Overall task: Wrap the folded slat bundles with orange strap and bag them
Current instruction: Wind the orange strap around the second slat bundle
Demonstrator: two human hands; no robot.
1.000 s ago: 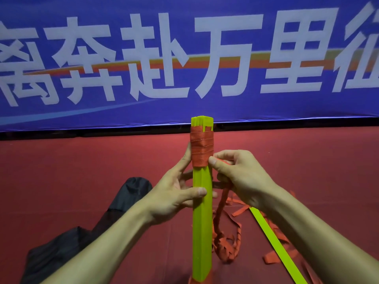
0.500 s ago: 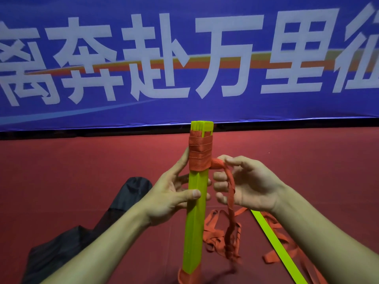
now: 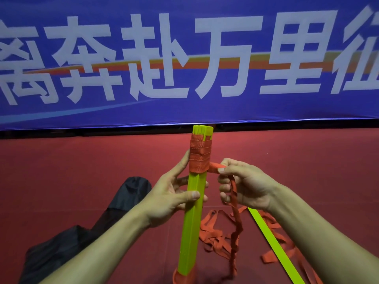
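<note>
1. We see the slat bundle (image 3: 192, 222) standing almost upright in the middle, a little tilted, with its lower end down at the red floor (image 3: 82, 160).
2. The orange strap (image 3: 200, 155) is wound in several turns around the upper part of the bundle. Just above the wrapping, the yellow-green slat ends stick out.
3. The left hand (image 3: 174, 193) grips the bundle just below the wrapping. The thumb lies across the front face, the fingers curl around the back, and the forefinger reaches up along the left side of the wrapping.
4. The right hand (image 3: 244, 185) is just beside the bundle on its right. Thumb and forefinger pinch the strap where it leaves the wrapping, and the other fingers are curled around the part that hangs down.
5. From this hand the strap falls, twisted, to a loose heap (image 3: 215, 236) on the floor, right of the bundle's foot.
6. Another orange band goes around the bottom end of the bundle, at the lower edge of the view.
7. A single slat (image 3: 274, 244) lies on the floor at the right, over the heap and partly under the right forearm.
8. The black bag (image 3: 123, 201) lies on the floor at the left, partly behind the left forearm and apart from the bundle.
9. Behind all this hangs a blue banner (image 3: 184, 109) with large white characters.
</note>
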